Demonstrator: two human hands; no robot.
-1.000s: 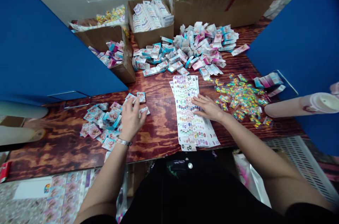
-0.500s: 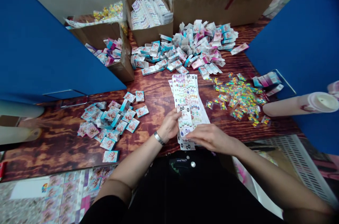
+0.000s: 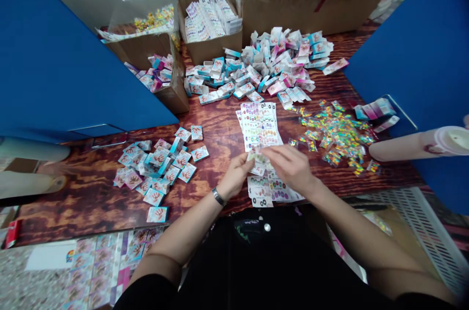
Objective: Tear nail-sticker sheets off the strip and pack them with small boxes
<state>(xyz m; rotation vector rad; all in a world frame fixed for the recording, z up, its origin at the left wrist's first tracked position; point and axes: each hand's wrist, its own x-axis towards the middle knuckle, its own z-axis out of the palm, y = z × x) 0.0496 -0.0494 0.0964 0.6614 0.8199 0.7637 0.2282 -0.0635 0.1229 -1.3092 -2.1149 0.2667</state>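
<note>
My left hand [image 3: 234,177] pinches a small printed leaflet [image 3: 258,167] between thumb and fingers, low over the table's near side. The fingertips of my right hand [image 3: 293,167] are closed at the leaflet's upper end, slightly blurred. The leaflet looks folded short. Under both hands lies a loose stack of long printed leaflets [image 3: 270,126], white with rows of coloured ovals. To the left sits a heap of small closed cartons [image 3: 159,158] with a red hand print. On the right is a pile of small clear packets with colourful contents [image 3: 339,134].
Behind the leaflets spreads a heap of open cartons [image 3: 256,65]. At the back stand a cardboard box of leaflets [image 3: 208,48], a box with more cartons [image 3: 178,82] and a large cardboard box [image 3: 286,14]. Blue panels [image 3: 54,55] flank both sides; a pale cylinder [image 3: 403,146] juts in at right.
My right hand has moved up from the leaflet's lower end to its upper part. The leaflet, a longer strip before, now looks folded shorter. My left hand keeps its hold.
</note>
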